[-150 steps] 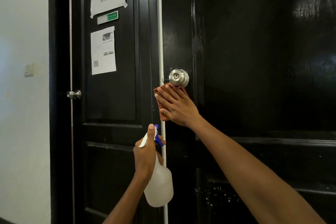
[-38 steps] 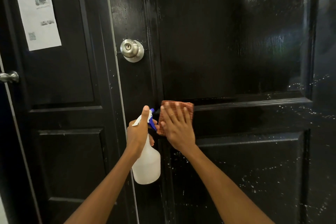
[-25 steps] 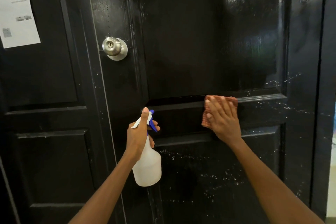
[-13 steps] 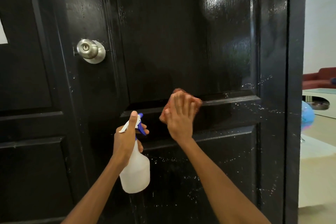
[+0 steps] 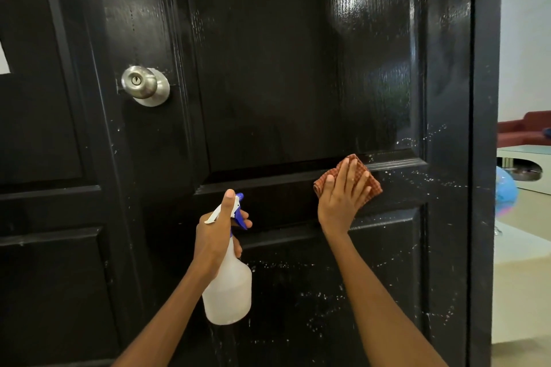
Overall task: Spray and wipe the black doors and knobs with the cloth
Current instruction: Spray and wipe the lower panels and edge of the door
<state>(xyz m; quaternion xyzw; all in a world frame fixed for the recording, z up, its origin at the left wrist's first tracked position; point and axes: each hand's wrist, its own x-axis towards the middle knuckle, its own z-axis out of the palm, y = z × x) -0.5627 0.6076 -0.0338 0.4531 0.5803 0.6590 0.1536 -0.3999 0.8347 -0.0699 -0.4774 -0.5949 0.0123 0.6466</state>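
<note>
Head view: right hand [image 5: 340,199], fingers [image 5: 348,171] flat and spread, presses the cloth [image 5: 372,185] on the door [image 5: 268,68] at the middle rail, right of centre. Left hand [image 5: 216,232] grips the spray bottle [image 5: 228,289] by its neck, thumb up top. Knob [image 5: 145,85] sits upper left, untouched. Step looks like wiping. Droplets dot the lower panel, so the next move likely needs the cloth taken lower.
</note>
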